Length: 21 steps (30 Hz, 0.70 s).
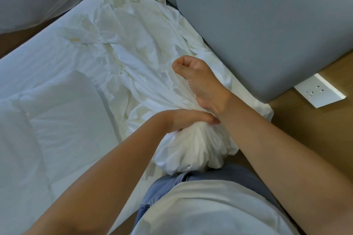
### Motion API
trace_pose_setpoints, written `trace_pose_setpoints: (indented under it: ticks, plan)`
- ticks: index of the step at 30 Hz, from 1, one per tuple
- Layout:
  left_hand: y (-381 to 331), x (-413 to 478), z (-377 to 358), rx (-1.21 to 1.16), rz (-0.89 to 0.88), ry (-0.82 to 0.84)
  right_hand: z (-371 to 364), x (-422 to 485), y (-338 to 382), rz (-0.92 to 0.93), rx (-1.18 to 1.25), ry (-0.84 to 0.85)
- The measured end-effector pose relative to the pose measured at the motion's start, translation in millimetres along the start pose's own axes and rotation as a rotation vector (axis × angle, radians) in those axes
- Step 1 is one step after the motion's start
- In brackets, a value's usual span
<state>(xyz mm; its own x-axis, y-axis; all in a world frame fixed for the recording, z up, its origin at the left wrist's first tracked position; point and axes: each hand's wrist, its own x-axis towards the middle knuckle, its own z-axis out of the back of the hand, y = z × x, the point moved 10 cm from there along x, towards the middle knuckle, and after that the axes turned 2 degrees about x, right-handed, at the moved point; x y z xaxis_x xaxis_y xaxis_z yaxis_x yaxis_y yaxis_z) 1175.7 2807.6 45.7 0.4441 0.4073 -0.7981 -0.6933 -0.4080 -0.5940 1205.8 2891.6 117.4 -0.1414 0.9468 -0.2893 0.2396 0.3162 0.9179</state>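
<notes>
Sheet (pixel 152 74): white, crumpled cloth | bunched end gripped by both hands

left hand (pixel 188 119): fingers (pixel 207 117) curled tight | right hand (pixel 200 82): fist, wrist touching left fingers

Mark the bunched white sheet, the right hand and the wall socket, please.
bunched white sheet (pixel 196 149), head view, on the tightly gathered bundle.
right hand (pixel 200 82), head view, on the middle of the clenched hand.
wall socket (pixel 319 92), head view, on its white faceplate.
</notes>
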Motion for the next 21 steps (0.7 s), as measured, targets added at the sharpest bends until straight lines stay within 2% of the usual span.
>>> trace_pose_setpoints:
  ticks: [2, 4, 6, 8, 10, 12, 14, 16, 18, 21]
  plan:
    - [4.9, 1.3, 5.4, 0.023, 0.007, -0.02, 6.5, 1.4, -8.0, -0.046, 0.054, -0.049]
    - [6.7, 0.2, 20.2, -0.053, -0.046, -0.142, 13.7, 4.1, -8.6, -0.061, 0.107, -0.088]
    - [3.2, -6.6, 36.3, -0.221, -0.138, -0.326, 16.8, 8.9, 0.8, -0.027, 0.095, -0.091]
    - [-1.3, -14.8, 47.2, -0.45, -0.216, -0.43, 16.6, 14.7, 12.4, 0.021, 0.026, -0.07]
    - [-5.2, -16.3, 46.5, -0.659, -0.263, -0.375, 15.1, 18.8, 19.8, 0.056, -0.097, -0.045]
    - [-11.0, -15.8, 34.4, -0.724, -0.255, -0.226, 13.9, 20.8, 23.1, 0.08, -0.206, -0.026]
    - [-12.7, -15.3, 17.6, -0.615, -0.18, -0.053, 7.5, 19.4, 26.4, 0.117, -0.292, 0.006]
    - [-11.1, -16.2, 8.1, -0.398, -0.102, 0.063, -7.5, 16.6, 29.9, 0.17, -0.396, 0.076]
    - [-6.0, -15.4, 10.3, -0.262, -0.048, 0.079, -21.6, 14.0, 29.6, 0.201, -0.485, 0.138]
    - [-4.6, -11.7, 30.3, -0.317, -0.099, -0.1, -12.6, 17.5, 30.7, 0.222, -0.438, 0.048]
